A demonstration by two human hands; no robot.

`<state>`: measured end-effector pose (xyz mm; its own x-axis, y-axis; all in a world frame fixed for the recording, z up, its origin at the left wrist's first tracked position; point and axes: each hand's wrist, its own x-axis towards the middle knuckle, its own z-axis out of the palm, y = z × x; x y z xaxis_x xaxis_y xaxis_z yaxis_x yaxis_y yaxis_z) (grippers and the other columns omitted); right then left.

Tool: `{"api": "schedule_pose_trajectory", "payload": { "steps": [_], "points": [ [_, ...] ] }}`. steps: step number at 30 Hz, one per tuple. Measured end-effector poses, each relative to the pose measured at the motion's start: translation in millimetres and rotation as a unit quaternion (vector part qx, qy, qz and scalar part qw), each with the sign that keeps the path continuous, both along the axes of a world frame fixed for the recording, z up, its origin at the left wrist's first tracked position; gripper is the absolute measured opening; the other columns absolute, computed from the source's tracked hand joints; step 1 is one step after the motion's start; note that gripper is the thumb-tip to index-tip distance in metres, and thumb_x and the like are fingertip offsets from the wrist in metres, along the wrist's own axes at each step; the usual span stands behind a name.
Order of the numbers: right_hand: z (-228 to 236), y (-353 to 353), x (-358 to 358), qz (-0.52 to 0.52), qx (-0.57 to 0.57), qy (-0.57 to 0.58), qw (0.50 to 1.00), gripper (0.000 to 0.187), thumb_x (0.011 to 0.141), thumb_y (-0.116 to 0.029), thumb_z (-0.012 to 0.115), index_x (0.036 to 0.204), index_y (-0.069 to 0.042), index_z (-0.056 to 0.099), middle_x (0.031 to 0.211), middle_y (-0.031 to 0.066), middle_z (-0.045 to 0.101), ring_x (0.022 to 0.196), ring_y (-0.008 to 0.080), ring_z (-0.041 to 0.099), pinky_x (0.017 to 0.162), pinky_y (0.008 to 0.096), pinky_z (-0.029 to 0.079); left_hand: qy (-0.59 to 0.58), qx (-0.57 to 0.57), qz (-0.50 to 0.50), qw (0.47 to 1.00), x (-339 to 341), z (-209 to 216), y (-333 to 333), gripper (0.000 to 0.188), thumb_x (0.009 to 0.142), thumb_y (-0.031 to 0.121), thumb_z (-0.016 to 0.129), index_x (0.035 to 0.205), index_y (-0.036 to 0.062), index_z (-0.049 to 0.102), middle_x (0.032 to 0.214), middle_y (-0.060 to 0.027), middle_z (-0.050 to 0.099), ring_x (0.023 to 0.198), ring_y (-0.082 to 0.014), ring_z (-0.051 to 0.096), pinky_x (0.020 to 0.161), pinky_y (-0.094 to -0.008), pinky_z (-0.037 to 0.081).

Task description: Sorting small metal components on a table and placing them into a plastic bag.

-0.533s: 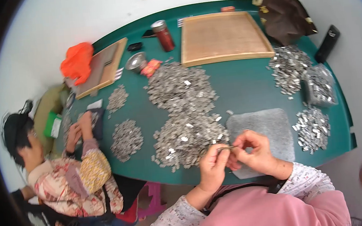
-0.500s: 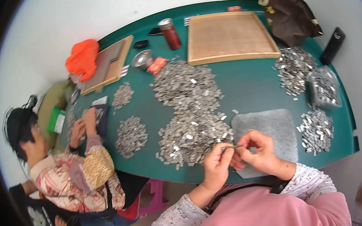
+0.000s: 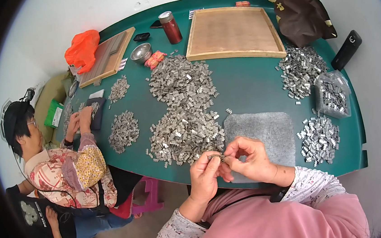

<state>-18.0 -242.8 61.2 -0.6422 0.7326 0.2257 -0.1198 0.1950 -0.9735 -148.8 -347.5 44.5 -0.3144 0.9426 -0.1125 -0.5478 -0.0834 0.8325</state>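
Both hands meet at the near table edge. Left hand (image 3: 206, 174) and right hand (image 3: 247, 159) pinch one small metal piece (image 3: 215, 156) between thumbs and fingertips, the other fingers curled. It is thin, grey and shiny, held just above the green table (image 3: 250, 79), between the large heap of toothed metal pieces (image 3: 184, 128) and a flat, fuzzy grey felt pad (image 3: 262, 133). Shallow wooden tray (image 3: 233, 32) at the far side.

One head-worn fisheye view, steeply downward and close over the green table (image 3: 250, 82), edges bent toward the rim
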Motion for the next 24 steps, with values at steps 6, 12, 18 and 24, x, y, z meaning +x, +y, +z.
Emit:
{"api": "schedule_pose_trajectory", "payload": {
  "steps": [6,12,18,24],
  "points": [
    [1.0,-3.5,4.9,0.02,0.086,0.001,0.996,0.014,0.08,0.001,0.07,0.091,-0.002,0.062,0.077,0.0049,0.062,0.065,0.0104,0.063,0.056,0.0261,0.052,0.155,-0.009,0.034,0.987,11.5,2.8,-9.1,0.017,0.102,0.012,0.052,0.107,-0.0038,0.057,0.08,-0.0121,0.066,0.059,-0.0198,0.066,0.052,-0.0303,0.056],
    [-6.0,-7.5,19.0,0.073,0.131,-0.005,0.989,0.024,0.079,-0.003,0.073,0.102,-0.002,0.065,0.087,0.0092,0.065,0.076,0.0192,0.065,0.065,0.032,0.053,0.208,-0.05,-0.002,0.977,6.8,9.6,-29.1,0.018,0.102,0.01,0.05,0.104,-0.0052,0.061,0.076,-0.0125,0.066,0.06,-0.0205,0.067,0.054,-0.0298,0.057],
    [-12.9,15.7,62.0,-0.053,0.391,-0.312,0.865,0.059,0.084,-0.032,0.071,0.133,-0.005,0.053,0.135,0.0249,0.047,0.129,0.0402,0.042,0.106,0.0543,0.034,0.108,-0.074,-0.031,0.991,-15.3,-18.1,-57.1,0.018,0.101,0.01,0.051,0.104,-0.0047,0.062,0.082,-0.0152,0.068,0.065,-0.0233,0.07,0.057,-0.0312,0.059],
    [-26.7,19.2,68.1,-0.052,0.397,-0.447,0.8,0.076,0.089,-0.052,0.06,0.145,-0.005,0.042,0.151,0.0315,0.028,0.145,0.046,0.02,0.115,0.0613,0.017,0.106,-0.067,-0.028,0.992,-20.3,-24.7,-49.2,0.02,0.101,0.012,0.053,0.103,-0.0048,0.062,0.089,-0.0171,0.07,0.072,-0.0255,0.072,0.063,-0.0335,0.06]
  ]
}}
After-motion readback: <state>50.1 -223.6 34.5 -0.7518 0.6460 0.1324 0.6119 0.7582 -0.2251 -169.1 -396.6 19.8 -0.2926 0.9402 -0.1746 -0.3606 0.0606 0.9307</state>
